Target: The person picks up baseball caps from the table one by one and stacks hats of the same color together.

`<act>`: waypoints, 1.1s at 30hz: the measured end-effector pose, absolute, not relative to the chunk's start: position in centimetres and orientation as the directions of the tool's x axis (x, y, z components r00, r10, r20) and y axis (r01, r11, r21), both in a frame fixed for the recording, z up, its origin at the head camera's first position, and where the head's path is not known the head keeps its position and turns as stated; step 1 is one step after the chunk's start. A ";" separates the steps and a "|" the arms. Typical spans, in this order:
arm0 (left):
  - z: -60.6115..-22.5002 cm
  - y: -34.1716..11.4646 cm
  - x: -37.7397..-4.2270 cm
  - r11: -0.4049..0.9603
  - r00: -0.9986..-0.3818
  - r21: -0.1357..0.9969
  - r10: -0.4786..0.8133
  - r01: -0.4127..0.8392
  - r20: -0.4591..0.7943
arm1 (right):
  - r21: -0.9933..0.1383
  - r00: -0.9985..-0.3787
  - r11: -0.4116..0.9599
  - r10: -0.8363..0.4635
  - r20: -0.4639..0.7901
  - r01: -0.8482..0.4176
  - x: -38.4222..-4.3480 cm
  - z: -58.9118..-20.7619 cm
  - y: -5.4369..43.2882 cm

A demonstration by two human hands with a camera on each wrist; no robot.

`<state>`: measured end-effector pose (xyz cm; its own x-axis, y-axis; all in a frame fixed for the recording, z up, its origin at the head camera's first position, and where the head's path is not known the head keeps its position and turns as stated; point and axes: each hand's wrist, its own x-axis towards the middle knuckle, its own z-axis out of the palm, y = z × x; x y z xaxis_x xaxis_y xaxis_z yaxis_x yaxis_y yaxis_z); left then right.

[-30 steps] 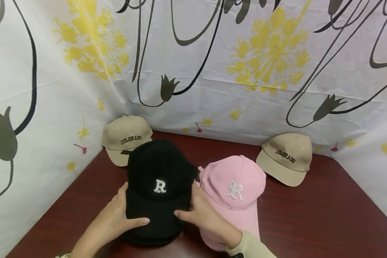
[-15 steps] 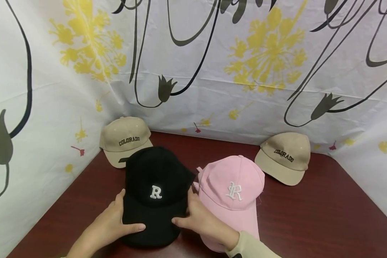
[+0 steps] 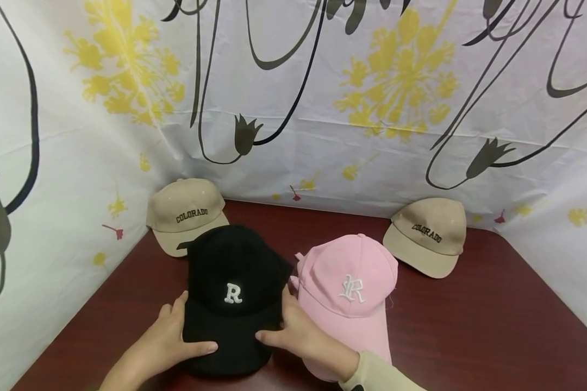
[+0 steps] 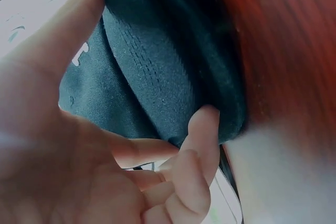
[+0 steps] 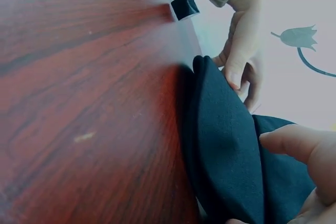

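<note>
Black baseball cap: gripped at its sides by left hand and right hand. Pink baseball cap: set just beside.

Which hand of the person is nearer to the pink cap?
Right. The right hand is between the two front caps, partly covering the pink cap in the head view. The left hand is farther, at the opposite side of the black cap.

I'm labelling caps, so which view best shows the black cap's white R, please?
The head view: the white R shows whole on the black cap. The left wrist shows only a sliver; the right wrist, none.
</note>
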<state>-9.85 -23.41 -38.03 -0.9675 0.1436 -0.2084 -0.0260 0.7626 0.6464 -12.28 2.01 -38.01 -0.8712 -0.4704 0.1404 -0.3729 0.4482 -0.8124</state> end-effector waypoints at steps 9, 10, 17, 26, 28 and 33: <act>-38.0 -23.9 -9.9 0.809 -0.962 0.587 0.132 -0.034 -0.238 | -0.863 -0.882 0.445 -0.470 0.002 -0.239 -12.3 -37.9 1.6; -38.0 -23.9 -9.9 0.812 -0.961 0.582 0.130 -0.037 -0.243 | -0.863 -0.884 0.450 -0.468 -0.010 -0.228 -12.2 -37.9 1.5; -38.3 -24.0 -10.0 0.849 -0.959 0.527 0.120 -0.035 -0.256 | -0.853 -0.890 0.481 -0.454 -0.046 -0.201 -12.1 -37.9 1.4; -38.4 -23.9 -10.5 0.861 -0.958 0.508 0.135 -0.013 -0.252 | -0.853 -0.891 0.485 -0.450 -0.056 -0.191 -12.1 -37.9 1.7; -38.3 -23.9 -10.5 0.855 -0.957 0.518 0.142 -0.010 -0.253 | -0.867 -0.888 0.457 -0.457 -0.038 -0.199 -12.3 -38.0 1.9; -38.0 -23.9 -10.4 0.848 -0.957 0.530 0.162 0.011 -0.239 | -0.889 -0.881 0.389 -0.473 0.032 -0.241 -12.4 -38.2 2.2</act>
<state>-10.40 -23.89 -38.04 -0.9573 0.1623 -0.2391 0.0112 0.8477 0.5304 -12.38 2.22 -38.24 -0.8806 -0.4727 0.0318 -0.2409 0.3889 -0.8892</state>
